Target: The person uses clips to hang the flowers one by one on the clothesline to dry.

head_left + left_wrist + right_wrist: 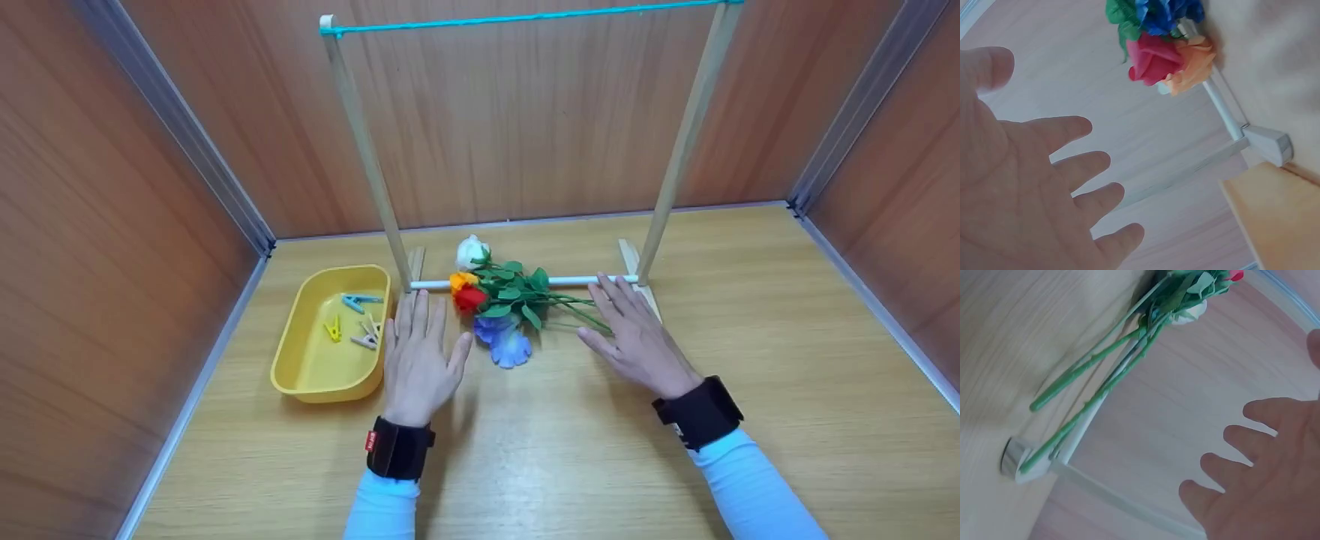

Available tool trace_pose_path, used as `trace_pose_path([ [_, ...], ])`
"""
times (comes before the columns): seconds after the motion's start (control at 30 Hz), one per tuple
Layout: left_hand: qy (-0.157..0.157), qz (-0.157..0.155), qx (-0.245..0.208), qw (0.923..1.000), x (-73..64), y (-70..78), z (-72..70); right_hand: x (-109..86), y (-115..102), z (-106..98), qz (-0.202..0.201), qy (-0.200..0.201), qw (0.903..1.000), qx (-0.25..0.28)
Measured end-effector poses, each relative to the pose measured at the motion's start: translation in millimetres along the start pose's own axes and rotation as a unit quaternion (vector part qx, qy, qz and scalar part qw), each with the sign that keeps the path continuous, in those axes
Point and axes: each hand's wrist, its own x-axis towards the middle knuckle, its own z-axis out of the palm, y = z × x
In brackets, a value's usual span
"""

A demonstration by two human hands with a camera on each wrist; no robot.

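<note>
Several artificial flowers lie together across the white bar (574, 281) at the foot of a wooden frame: a white rose (472, 253), an orange flower (463, 281), a red rose (470, 299) and blue flowers (510, 346). Their green stems (1089, 402) point right. My left hand (421, 367), fingers straight and palm down, is between the yellow basin (330, 394) and the blossoms, holding nothing. Beside the stem ends is my right hand (641, 341), its fingers spread and likewise holding nothing; its fingertips overlap the bar in the head view.
Inside the basin are a blue clothespin (360, 301), a yellow clothespin (333, 328) and pale clothespins (367, 339). Two wooden posts (364, 150) rise from the frame's feet, with a turquoise string (525, 17) tied across their tops. Wood-grain panels (510, 127) wall the table on three sides.
</note>
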Motion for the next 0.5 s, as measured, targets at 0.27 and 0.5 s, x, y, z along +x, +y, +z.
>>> trace_pose_path([
  [0.27,-0.01,0.004,0.007,0.9999,4.9,-0.7,-11.5,11.8,-14.2,2.8,-0.024,-0.007,0.9972,0.071],
  [0.5,-0.026,0.004,-0.012,0.9996,10.8,-1.8,-23.6,26.7,-33.4,9.1,-0.069,0.013,0.9916,0.109],
])
